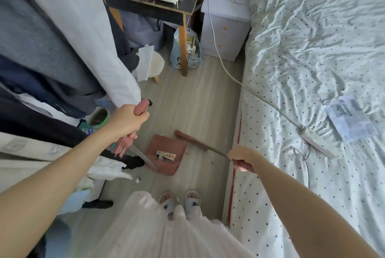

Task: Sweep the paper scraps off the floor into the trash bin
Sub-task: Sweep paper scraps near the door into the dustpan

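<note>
At nine o'clock, left hand (pixel 127 119), grip clamped on the pink dustpan handle (pixel 142 107); at three o'clock, right hand (pixel 242 158), grip clamped on the broom handle (pixel 216 152). Between them at centre, dustpan (pixel 166 153) on the floor (pixel 193 101), one printed paper scrap (pixel 166 156) inside; small scraps (pixel 137 180) at six o'clock, trash bin (pixel 98 116) at nine o'clock beside the left hand.

Left hand (pixel 127 121) curled in a grip, right hand (pixel 242 158) fisted, both forearms extended forward

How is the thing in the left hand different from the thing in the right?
The left hand grips the dustpan handle; the right hand grips the broom handle. The dustpan holds a printed scrap; the broom head lies beside the pan on the floor. Both are pinkish red with metal shafts.
</note>
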The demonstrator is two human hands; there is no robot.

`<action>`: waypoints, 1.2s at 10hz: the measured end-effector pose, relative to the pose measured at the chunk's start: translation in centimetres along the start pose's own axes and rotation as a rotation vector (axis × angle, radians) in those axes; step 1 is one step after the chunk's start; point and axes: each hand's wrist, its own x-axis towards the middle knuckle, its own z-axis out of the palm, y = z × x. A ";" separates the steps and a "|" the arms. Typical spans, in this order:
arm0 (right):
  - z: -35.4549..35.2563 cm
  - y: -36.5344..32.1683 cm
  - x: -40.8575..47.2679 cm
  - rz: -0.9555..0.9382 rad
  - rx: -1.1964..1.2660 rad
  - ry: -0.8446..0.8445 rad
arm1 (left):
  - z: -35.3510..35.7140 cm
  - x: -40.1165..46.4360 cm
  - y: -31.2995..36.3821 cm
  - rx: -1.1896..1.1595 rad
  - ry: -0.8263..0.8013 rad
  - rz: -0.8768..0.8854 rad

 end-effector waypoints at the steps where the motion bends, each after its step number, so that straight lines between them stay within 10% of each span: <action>1: 0.2 0.7 0.9 -0.057 0.047 0.036 | 0.9 -0.3 -0.4 -0.016 0.005 -0.004; 5: -1.3 3.2 6.6 0.026 -0.293 0.171 | 5.5 -2.1 -1.3 0.115 0.073 -0.019; 12: 12.6 12.8 -6.2 0.011 -0.098 -0.071 | 4.0 -14.4 -10.5 0.131 0.143 -0.012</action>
